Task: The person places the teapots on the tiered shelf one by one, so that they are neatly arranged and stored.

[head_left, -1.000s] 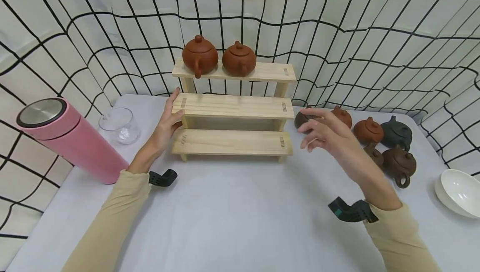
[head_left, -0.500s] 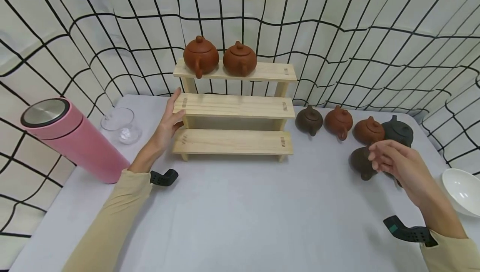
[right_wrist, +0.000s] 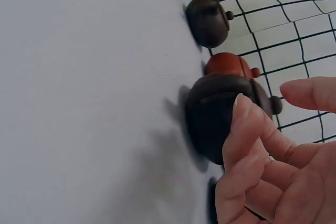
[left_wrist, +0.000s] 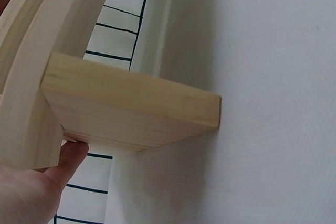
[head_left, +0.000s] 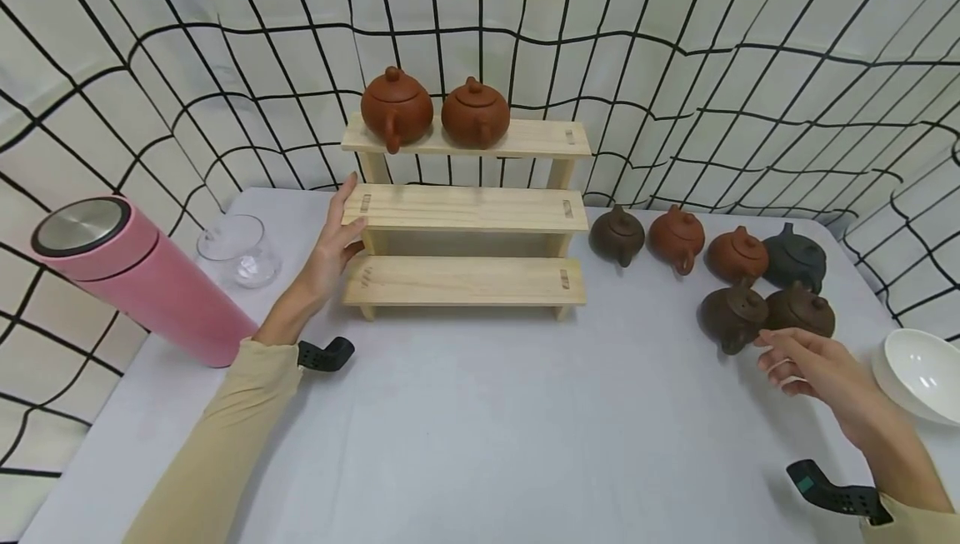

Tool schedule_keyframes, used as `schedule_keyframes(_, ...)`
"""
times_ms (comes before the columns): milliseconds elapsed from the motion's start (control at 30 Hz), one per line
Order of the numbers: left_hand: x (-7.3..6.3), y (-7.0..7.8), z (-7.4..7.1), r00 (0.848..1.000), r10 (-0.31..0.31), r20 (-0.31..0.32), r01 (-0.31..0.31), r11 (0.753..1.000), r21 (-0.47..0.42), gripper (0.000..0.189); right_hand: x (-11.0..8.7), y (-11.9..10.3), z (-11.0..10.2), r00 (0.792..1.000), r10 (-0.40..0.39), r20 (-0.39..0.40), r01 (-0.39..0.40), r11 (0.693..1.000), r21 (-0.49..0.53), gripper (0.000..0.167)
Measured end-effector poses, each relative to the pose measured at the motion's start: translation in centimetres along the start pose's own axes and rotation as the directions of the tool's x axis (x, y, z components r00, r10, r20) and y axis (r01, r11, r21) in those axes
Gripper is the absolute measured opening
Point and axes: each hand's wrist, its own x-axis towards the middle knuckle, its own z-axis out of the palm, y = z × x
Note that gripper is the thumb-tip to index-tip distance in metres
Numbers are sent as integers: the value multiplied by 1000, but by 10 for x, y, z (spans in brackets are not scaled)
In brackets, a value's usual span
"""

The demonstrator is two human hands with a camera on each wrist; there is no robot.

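since the earlier frames the right hand [head_left: 821,373] has swung from the right end of the three-tier wooden stand [head_left: 465,281] out to the cluster of teapots, then slid a little toward the person; the left hand [head_left: 322,265] is where it was; the front-left dark brown teapot [head_left: 731,315] and the front-right dark brown teapot [head_left: 801,311] stand upright on the white tablecloth [head_left: 480,419]; both lie just beyond the right hand, the first off its fingertips to the left, the second past its knuckles and partly hidden by it; the first one's short projection, spout or handle, points toward the person; whether anything touches i cannot tell; the right hand is much the nearer, reaching in from the lower right, thumb well apart from loosely bent fingers, holding nothing; behind the pair sit an orange-brown teapot [head_left: 737,257] and a slate-grey teapot [head_left: 795,259]; the left hand lies at the stand's left end, fingers by the middle board, thumb just below; whether it pinches the wood i cannot tell
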Motion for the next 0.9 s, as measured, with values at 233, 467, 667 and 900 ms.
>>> schedule_keyframes(233,-2,2,-3,1000,-5,-12,5,1000,-7,70,7,5,18,998,19,67,-24,997,78,48)
schedule_keyframes(467,-2,1,0,1000,-1,8,1,1000,1,70,7,4,31,997,2,83,-21,974,227,41)
schedule_keyframes(667,-2,0,1,1000,0,-4,0,1000,-1,71,9,7,34,993,4,120,-54,907,417,36)
schedule_keyframes(900,1,0,3,1000,-5,-11,4,1000,-20,72,9,9,41,994,7,113,-77,772,631,35)
